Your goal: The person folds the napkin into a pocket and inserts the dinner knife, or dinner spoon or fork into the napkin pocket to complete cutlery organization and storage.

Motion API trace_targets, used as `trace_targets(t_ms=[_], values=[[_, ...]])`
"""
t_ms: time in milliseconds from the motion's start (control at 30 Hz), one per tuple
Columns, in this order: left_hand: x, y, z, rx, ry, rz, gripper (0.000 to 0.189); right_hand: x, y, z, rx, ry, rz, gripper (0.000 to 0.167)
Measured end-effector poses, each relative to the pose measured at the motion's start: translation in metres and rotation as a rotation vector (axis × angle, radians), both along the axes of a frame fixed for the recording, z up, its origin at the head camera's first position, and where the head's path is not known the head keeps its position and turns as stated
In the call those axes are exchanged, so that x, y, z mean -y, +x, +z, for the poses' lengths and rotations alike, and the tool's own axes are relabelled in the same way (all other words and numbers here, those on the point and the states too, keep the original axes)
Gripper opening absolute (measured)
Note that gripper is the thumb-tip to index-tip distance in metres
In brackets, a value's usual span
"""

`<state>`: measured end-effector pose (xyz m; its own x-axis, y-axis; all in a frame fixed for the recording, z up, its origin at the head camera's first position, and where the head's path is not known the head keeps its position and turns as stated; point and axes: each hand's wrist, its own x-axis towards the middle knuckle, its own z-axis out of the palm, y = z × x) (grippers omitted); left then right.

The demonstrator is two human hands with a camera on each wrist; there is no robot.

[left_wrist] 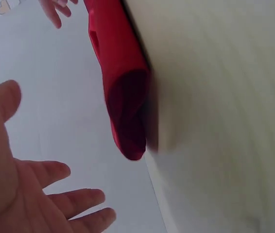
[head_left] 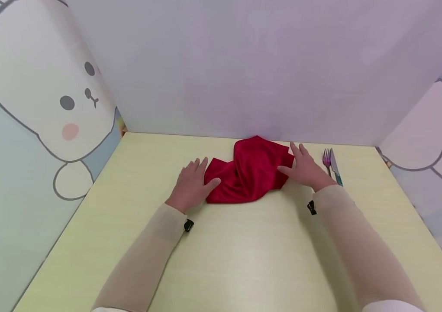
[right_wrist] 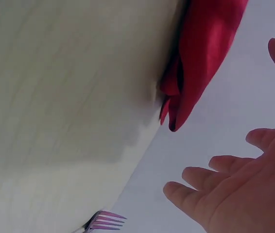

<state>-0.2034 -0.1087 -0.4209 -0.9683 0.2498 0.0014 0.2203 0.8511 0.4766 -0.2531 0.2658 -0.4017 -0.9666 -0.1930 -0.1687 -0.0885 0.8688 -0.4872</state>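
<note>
A shiny red cloth (head_left: 253, 173) lies loosely folded and rumpled toward the back of the table. At its left end is my left hand (head_left: 191, 185), fingers spread and thumb apart. My right hand (head_left: 305, 170) is by the opposite end, its fingers also extended, and the thumb overlaps the cloth's edge in the head view. Both wrist views show a gap between each palm and the cloth. In the left wrist view the end of the red cloth (left_wrist: 123, 92) forms an open fold; in the right wrist view its layered corner (right_wrist: 191, 73) stands out from the tabletop.
A fork (head_left: 326, 158) and a knife with a green handle (head_left: 336, 168) lie side by side to the right, partly behind my right wrist. A pale wall (head_left: 228, 78) rises at the table's (head_left: 240, 251) back edge. Cartoon-printed panels (head_left: 30, 108) flank both sides.
</note>
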Motion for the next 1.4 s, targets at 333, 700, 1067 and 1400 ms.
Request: trace_targets(t_ms=[333, 700, 1067, 1400], values=[[-0.007, 0.001, -0.003, 0.169, 0.183, 0.101, 0.073, -0.003, -0.021, -0.006, 0.095, -0.139, -0.031, 0.090], [-0.005, 0.002, -0.006, 0.352, 0.268, 0.179, 0.067, -0.007, -0.024, -0.016, 0.155, -0.322, -0.247, 0.086], [0.000, -0.008, -0.007, 0.386, 0.369, 0.250, 0.036, -0.002, -0.021, -0.012, 0.249, -0.492, -0.357, 0.064], [0.004, -0.007, -0.011, 0.344, 0.368, 0.250, 0.020, 0.008, -0.018, -0.018, 0.394, -0.828, -0.410, 0.022]])
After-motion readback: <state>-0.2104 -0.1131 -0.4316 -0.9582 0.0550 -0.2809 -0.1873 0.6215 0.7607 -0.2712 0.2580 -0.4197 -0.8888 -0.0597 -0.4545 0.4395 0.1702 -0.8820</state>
